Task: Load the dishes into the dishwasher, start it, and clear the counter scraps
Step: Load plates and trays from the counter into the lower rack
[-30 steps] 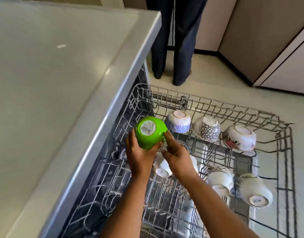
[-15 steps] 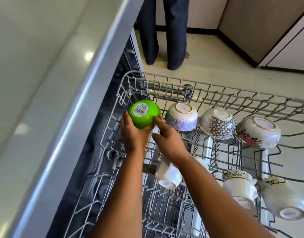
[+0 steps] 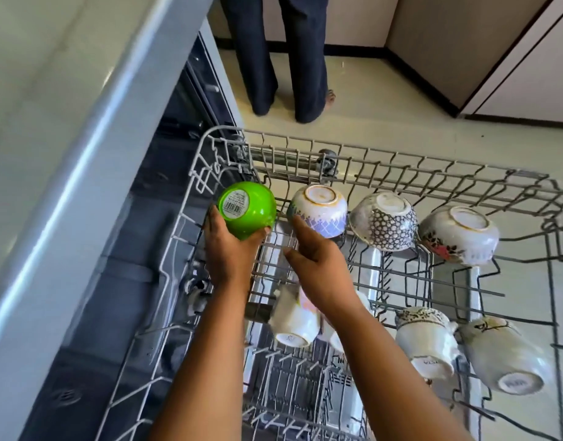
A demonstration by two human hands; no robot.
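A green bowl (image 3: 251, 211) with a barcode sticker on its base is upside down at the far left of the pulled-out upper rack (image 3: 401, 173). My left hand (image 3: 230, 249) grips it from below. My right hand (image 3: 318, 262) is off the green bowl, fingers apart, its fingertips by the rim of a purple-patterned bowl (image 3: 321, 211). To the right in the same row sit a black-dotted bowl (image 3: 385, 221) and a red-flowered bowl (image 3: 461, 237), all inverted. Several white mugs lie tipped in the near row, such as one mug (image 3: 292, 319) under my right wrist.
The grey counter (image 3: 67, 90) overhangs on the left, above the open dishwasher cavity (image 3: 146, 218). A person in dark trousers (image 3: 283, 52) stands on the floor beyond the rack. Cabinets (image 3: 496, 43) line the far right. A lower rack shows beneath the upper one.
My right hand has let go of the green bowl and shifted right toward the purple bowl. The left hand has kept the green bowl at the rack's far left. The camera moved closer.
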